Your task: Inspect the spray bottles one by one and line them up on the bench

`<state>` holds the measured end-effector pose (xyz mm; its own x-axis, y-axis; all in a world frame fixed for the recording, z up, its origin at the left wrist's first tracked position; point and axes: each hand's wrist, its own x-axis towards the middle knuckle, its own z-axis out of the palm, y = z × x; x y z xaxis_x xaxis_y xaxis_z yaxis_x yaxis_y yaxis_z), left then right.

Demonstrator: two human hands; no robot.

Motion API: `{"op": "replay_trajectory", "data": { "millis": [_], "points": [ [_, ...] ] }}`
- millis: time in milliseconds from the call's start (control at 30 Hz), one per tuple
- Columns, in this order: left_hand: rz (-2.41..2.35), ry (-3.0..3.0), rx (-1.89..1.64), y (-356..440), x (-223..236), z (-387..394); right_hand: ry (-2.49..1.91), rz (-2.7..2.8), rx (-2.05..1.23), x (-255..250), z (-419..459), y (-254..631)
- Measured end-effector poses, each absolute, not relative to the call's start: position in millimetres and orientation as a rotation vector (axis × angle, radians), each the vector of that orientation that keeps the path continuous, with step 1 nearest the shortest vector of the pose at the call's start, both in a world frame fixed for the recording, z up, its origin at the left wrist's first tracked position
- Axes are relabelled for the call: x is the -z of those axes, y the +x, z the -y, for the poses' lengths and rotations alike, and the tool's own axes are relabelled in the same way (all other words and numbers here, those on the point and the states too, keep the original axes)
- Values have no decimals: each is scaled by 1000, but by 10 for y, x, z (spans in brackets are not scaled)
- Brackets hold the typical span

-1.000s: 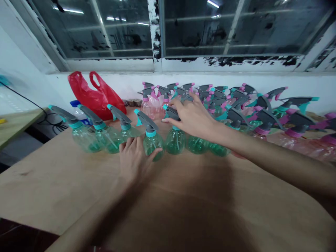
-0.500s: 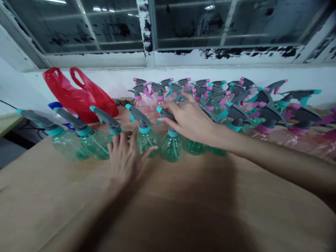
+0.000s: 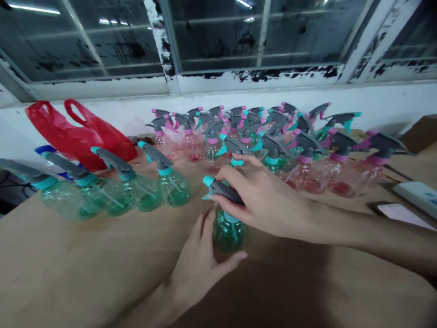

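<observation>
A green spray bottle [image 3: 227,232] with a grey and teal trigger head stands on the brown table [image 3: 85,269], apart from the rows behind it. My right hand [image 3: 262,200] is closed over its trigger head. My left hand [image 3: 201,264] cups the bottle's round body from the front left, thumb under its right side. A row of several more green spray bottles [image 3: 170,184] stands to the left. Behind are many pink and green spray bottles [image 3: 297,155] against the wall.
A red plastic bag [image 3: 78,134] lies at the back left by the wall, with a blue-capped bottle [image 3: 46,150] beside it. A phone [image 3: 398,212] and a pale flat device [image 3: 419,193] lie at the right. Windows run above the white wall.
My right hand has pulled one green bottle out of the row toward me. My left hand left the neighbouring bottle and now cups this one. The camera has shifted right.
</observation>
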<state>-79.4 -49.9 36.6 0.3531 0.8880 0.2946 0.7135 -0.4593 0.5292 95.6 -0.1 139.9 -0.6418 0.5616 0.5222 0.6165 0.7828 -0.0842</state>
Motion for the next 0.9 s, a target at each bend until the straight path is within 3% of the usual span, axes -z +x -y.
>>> {"op": "replay_trajectory", "data": {
  "millis": [100,200,300,500,900],
  "points": [
    [-1299,2231,-823,-547,-278,475,-992,2398,-167,-1419,121,1222],
    [-1192,2229,-846,-363,-204,428,-1063,2270,-727,-1351,145,1604],
    [-1135,2192,-883,-188,-143,376,-826,2106,-1146,-1159,110,1968],
    [-964,2208,-913,208,-45,270,-793,1980,-1016,-785,88,2189],
    [-818,2304,-784,448,-85,111,-832,1708,-867,-701,89,2105]
  ]
}}
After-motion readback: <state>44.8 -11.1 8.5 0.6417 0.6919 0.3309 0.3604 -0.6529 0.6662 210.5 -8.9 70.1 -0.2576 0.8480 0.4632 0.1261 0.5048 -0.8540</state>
